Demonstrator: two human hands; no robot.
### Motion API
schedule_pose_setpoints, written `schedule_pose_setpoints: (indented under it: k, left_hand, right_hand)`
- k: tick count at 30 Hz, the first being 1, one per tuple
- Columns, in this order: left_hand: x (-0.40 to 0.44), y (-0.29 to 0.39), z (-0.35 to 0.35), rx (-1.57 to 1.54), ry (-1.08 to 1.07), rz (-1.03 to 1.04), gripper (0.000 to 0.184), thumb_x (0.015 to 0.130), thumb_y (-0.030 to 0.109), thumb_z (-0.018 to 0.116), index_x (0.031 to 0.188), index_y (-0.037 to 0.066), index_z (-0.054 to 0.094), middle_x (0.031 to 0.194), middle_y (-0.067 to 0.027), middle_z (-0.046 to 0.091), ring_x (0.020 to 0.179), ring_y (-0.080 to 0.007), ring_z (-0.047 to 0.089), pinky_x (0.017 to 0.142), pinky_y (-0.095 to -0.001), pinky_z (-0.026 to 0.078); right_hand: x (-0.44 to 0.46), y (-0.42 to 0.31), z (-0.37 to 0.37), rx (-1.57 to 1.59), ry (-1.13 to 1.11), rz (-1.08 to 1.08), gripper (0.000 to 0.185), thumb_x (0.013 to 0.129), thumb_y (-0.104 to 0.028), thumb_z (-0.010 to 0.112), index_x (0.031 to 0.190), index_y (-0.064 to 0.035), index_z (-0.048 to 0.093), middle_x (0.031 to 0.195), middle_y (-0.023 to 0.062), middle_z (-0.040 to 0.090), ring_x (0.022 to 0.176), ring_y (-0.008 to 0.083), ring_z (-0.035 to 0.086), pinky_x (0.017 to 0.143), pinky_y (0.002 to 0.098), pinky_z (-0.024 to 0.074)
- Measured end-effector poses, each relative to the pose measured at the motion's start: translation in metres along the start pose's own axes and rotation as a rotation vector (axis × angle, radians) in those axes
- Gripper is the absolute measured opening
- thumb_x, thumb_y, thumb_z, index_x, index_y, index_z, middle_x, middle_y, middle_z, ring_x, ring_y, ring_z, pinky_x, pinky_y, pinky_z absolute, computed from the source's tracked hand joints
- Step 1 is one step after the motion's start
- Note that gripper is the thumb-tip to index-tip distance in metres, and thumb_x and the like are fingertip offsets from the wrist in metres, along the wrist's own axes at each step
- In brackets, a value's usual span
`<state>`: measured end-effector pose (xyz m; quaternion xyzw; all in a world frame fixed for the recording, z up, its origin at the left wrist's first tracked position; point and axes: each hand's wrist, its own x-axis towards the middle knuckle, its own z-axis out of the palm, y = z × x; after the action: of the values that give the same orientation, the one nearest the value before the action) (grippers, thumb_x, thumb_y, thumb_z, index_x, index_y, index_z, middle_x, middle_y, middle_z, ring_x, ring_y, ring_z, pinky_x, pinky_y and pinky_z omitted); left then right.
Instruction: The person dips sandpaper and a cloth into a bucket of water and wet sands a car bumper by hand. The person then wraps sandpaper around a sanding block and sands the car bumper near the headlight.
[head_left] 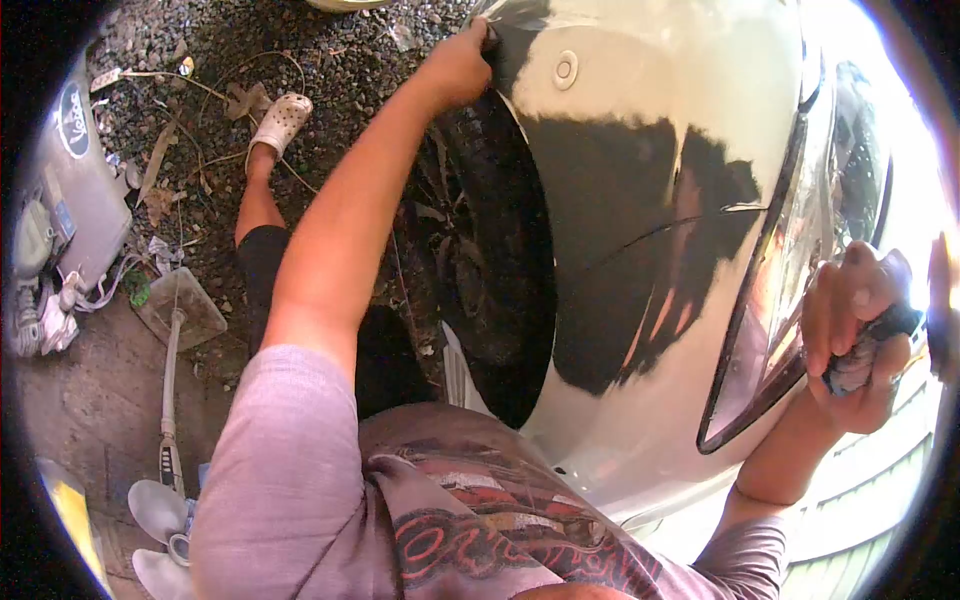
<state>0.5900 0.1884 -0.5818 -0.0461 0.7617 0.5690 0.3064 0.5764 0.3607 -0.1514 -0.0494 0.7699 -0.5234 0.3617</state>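
A pale car's fender (600, 440) curves in front of me, with a large dark grey patch (610, 240) over its paint. My left hand (462, 68) reaches to the top of the wheel arch and touches the body edge there. Its fingers are curled, and something dark shows at the fingertips, too small to name. Below that arm is the black tyre (500, 260). Off to the right, my right hand (858, 340) is raised beside the headlight (790, 290), its fingers closed around a crumpled grey cloth (855, 362). Glare washes out part of that side.
Gravel (350, 60) covers the ground at upper left, where my foot wears a white clog (282, 120). A grey scooter panel (90, 190) lies at far left with cables. Below it stands a fan (165, 510) with pale blades. A round indicator lamp (565, 70) sits on the fender.
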Motion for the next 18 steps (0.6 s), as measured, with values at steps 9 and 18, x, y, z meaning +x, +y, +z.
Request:
schedule_pose_setpoints:
  k: [9,18]
  left_hand:
    - [-0.057,0.014,0.045,-0.548,0.326,0.129,0.068,0.095,0.028,0.059,0.155,0.001,0.045,0.154,-0.0280,0.050,0.142,-0.0383,0.052,0.119,-0.0367,0.038]
    - [-0.056,0.026,0.066,-0.473,0.587,0.168,0.062,0.109,0.047,0.041,0.144,-0.003,0.056,0.140,-0.0339,0.057,0.133,-0.0471,0.054,0.112,-0.0469,0.045]
  right_hand:
    - [0.000,0.004,-0.020,0.147,-0.117,0.028,0.042,0.102,-0.040,0.066,0.120,-0.0036,0.058,0.084,0.0038,0.053,0.054,0.0071,0.049,0.048,0.0170,0.0383]
    - [-0.001,0.000,-0.014,0.196,0.020,0.043,0.041,0.089,-0.032,0.085,0.107,0.0003,0.065,0.080,0.0098,0.057,0.054,0.0201,0.058,0.041,0.0241,0.0520]
